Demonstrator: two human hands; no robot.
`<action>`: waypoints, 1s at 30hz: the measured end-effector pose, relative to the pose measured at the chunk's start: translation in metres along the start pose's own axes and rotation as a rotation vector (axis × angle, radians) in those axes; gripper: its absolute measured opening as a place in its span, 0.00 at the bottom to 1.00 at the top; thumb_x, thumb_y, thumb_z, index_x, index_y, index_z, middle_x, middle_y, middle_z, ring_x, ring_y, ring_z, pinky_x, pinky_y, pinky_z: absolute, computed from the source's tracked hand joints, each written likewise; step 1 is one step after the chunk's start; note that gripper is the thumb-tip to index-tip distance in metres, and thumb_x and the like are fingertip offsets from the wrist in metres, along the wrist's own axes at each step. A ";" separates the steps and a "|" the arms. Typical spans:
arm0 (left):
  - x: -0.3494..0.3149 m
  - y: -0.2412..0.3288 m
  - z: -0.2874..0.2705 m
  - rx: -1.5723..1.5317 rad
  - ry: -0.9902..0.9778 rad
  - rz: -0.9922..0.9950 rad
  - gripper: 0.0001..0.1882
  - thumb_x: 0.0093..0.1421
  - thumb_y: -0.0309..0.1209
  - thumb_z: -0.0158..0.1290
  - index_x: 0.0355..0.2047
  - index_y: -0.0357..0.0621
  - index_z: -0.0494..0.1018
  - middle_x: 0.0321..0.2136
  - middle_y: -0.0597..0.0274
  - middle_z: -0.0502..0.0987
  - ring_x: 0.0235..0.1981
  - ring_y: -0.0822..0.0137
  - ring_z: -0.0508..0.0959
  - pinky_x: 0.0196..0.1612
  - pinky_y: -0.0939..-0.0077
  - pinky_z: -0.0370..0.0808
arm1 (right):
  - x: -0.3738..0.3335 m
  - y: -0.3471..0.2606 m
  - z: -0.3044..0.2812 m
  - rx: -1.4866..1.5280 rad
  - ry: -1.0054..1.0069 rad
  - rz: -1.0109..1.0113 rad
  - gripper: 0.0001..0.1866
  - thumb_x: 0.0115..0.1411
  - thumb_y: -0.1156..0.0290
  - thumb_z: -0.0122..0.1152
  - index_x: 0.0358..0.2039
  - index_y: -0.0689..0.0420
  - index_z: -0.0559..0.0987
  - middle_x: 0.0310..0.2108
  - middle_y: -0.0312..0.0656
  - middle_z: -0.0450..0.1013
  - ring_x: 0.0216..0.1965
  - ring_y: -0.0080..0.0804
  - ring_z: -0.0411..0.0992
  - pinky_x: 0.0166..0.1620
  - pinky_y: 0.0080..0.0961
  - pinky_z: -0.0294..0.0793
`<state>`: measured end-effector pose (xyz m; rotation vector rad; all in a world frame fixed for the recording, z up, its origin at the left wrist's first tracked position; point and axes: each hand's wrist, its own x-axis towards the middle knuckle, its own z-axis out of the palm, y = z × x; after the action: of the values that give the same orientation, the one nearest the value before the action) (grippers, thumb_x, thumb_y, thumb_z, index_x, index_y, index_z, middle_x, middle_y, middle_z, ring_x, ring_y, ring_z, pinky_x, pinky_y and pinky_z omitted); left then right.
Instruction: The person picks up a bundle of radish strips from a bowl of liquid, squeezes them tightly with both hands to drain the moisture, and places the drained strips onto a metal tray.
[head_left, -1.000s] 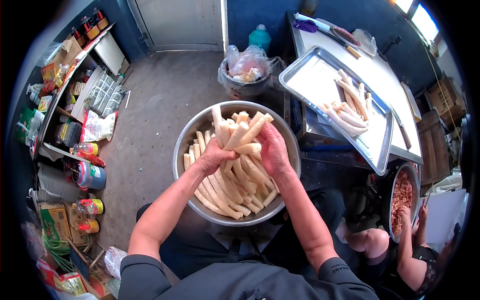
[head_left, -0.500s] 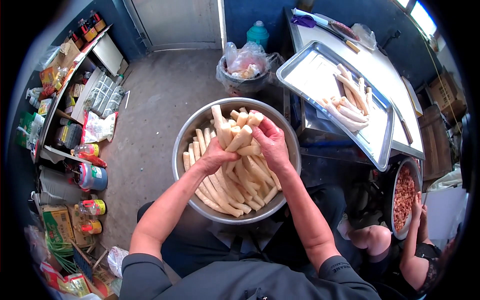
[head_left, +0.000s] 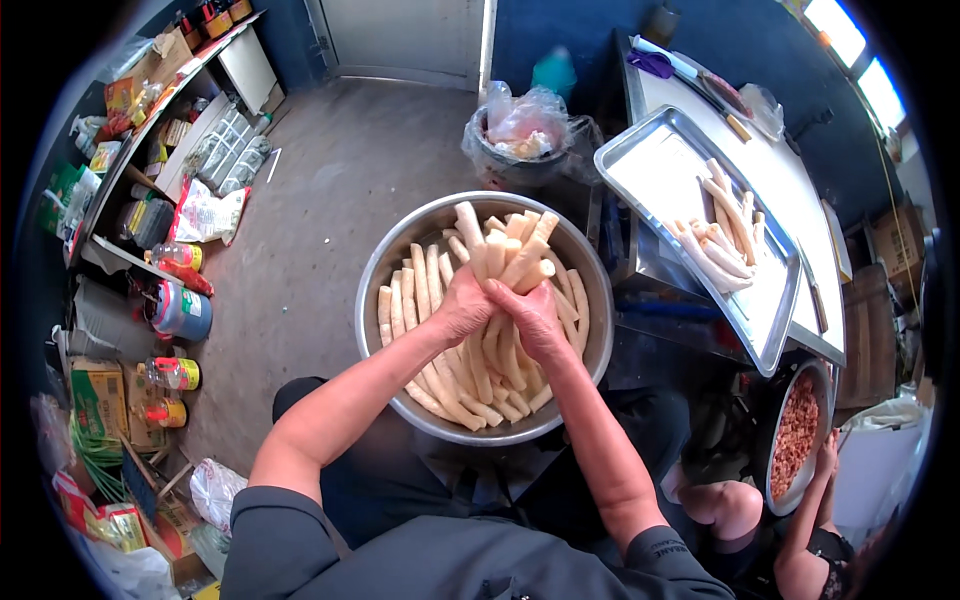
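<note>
A large round metal basin (head_left: pixel 368 355) sits between my knees, filled with long, pale, off-white sticks (head_left: pixel 430 280) with blunt ends; some are slightly curved. I cannot tell exactly what they are. Over its middle, my left hand (head_left: pixel 468 303) wraps round a bundle of these pale sticks (head_left: pixel 497 255) from the left. Pressed against it, my right hand (head_left: pixel 530 312) closes on the same bundle from the right. The upper ends fan out above my hands, and the lower parts reach down among the other sticks. My fingers are mostly hidden behind the bundle.
At the right, a metal tray (head_left: pixel 650 190) with more pale sticks lies on a white table (head_left: pixel 815 260). A co-worker's hands (head_left: pixel 828 455) are beside a bowl of chopped reddish meat (head_left: pixel 797 430). Beyond the basin stands a lined bin (head_left: pixel 520 150); cluttered shelves (head_left: pixel 110 200) line the left.
My hands have come together round the bundle; my right hand moved down from the stick tops. The sticks in the bundle now stand closer together. The whole view has shifted slightly.
</note>
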<state>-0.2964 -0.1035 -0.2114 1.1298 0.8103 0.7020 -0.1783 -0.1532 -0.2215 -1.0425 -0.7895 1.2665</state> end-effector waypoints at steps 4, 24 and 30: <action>-0.003 -0.009 -0.008 -0.166 -0.167 0.061 0.42 0.46 0.26 0.52 0.64 0.42 0.54 0.54 0.56 0.67 0.57 0.65 0.69 0.61 0.71 0.66 | 0.005 0.002 -0.004 0.114 0.070 -0.022 0.25 0.54 0.71 0.69 0.52 0.63 0.73 0.44 0.43 0.76 0.44 0.30 0.76 0.49 0.27 0.76; 0.010 -0.011 -0.003 -0.397 0.017 0.064 0.20 0.58 0.20 0.53 0.52 0.37 0.68 0.49 0.56 0.73 0.51 0.66 0.74 0.57 0.72 0.71 | 0.005 0.011 -0.005 -0.032 0.167 -0.121 0.23 0.54 0.76 0.67 0.50 0.61 0.73 0.43 0.42 0.76 0.42 0.29 0.76 0.47 0.25 0.76; 0.014 -0.012 -0.013 -0.367 0.152 0.020 0.20 0.55 0.26 0.64 0.46 0.40 0.71 0.40 0.59 0.77 0.41 0.68 0.78 0.47 0.72 0.78 | 0.000 0.009 -0.002 0.082 0.020 -0.045 0.25 0.52 0.76 0.66 0.52 0.61 0.73 0.44 0.41 0.76 0.44 0.29 0.75 0.49 0.26 0.75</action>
<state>-0.2990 -0.0893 -0.2279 0.7606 0.7604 0.9203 -0.1795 -0.1532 -0.2310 -0.9655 -0.7356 1.2386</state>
